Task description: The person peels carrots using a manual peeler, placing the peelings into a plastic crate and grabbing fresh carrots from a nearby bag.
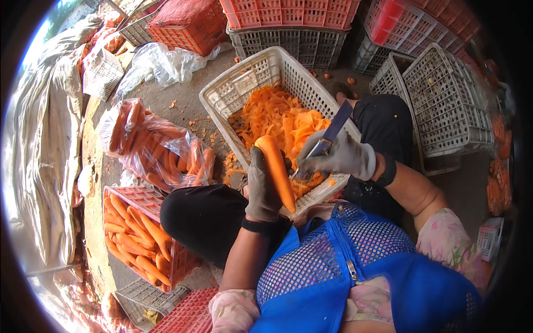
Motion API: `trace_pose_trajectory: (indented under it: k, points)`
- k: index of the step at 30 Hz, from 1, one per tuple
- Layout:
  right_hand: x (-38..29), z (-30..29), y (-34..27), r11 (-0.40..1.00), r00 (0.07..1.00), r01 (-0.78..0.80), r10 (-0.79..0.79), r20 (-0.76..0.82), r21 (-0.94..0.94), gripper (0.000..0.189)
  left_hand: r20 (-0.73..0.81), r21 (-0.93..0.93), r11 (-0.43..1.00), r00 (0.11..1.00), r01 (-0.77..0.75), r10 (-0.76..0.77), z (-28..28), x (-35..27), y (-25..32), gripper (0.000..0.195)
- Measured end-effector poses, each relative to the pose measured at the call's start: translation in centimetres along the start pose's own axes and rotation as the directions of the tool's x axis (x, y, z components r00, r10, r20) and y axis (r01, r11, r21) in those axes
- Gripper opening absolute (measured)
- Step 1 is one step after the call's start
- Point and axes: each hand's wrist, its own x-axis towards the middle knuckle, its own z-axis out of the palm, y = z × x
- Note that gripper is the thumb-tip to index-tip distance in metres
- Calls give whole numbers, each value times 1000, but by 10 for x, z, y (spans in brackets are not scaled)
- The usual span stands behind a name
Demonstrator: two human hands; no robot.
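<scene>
My left hand [263, 193], in a grey work glove, is closed around a large carrot [277, 170]. The carrot's smooth orange surface looks peeled, and its narrow end points down toward my lap. Just right of it, my gloved right hand [339, 156] grips a peeler [333, 129]. Its flat dark-blue handle sticks up past the fist, and a metal end shows below the fingers, apart from the carrot. Both hands are over the near part of a white plastic crate [235, 83] that holds a heap of orange carrot peelings [266, 110].
A red crate of carrots [137, 241] stands by my left knee. Beyond it lies a clear plastic bag of carrots [166, 154]. Stacked crates [289, 41] stand ahead, with grimy white crates [449, 100] at right. A pale tarpaulin [41, 145] lines the far left.
</scene>
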Motion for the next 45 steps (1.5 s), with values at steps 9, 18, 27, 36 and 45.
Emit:
trace_pose_trajectory:
  k: [9, 18, 27, 36, 45]
  points:
    - [99, -72, 32, 782, 943, 261, -331, -22, -566, 44, 169, 107, 991, 983, -85, 66, 5, -9, -15, 69]
    - [-3, 3, 1, 991, 993, 120, -119, 18, -61, 22, 26, -117, 993, 1000, -2, 5, -4, 5, -12, 71]
    - [100, -87, 40, 708, 943, 170, -319, -95, -686, 34, 218, -21, 996, 973, 88, -81, -1, -6, -21, 75]
    - [-12, 11, 10, 994, 996, 89, -86, 37, -62, 23, 3, -67, 998, 1000, 1, -1, 8, -1, -8, 68]
    - [90, -84, 20, 895, 992, -10, -48, -119, -445, 30, 144, 60, 998, 989, 24, -32, 13, -15, -18, 70]
